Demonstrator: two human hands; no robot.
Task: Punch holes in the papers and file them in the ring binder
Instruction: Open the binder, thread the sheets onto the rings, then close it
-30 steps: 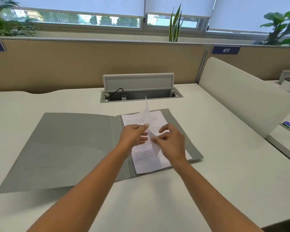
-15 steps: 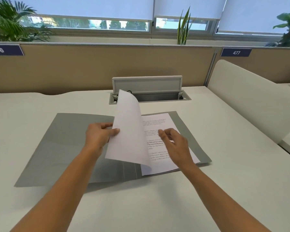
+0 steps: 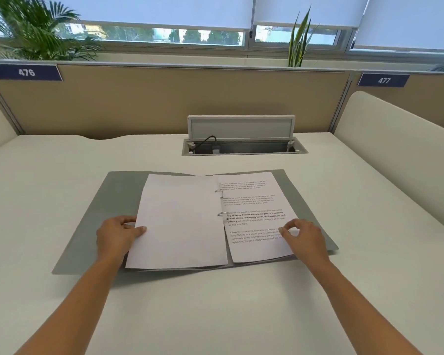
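Note:
A grey ring binder lies open flat on the white desk. Two metal rings stand at its spine. A blank-backed sheet lies turned over on the left side, threaded on the rings. Printed papers lie on the right side. My left hand holds the left edge of the turned sheet, thumb on top. My right hand rests on the printed papers near their right edge, fingers curled with thumb and forefinger close together. No hole punch is in view.
An open cable hatch with a black cable sits behind the binder. A tan partition closes the back of the desk. A cream divider bounds the right side. Plants stand on the window sill.
The left hand carried the top sheet over the rings from upright to flat on the binder's left side. The right hand slid toward the right edge of the printed papers.

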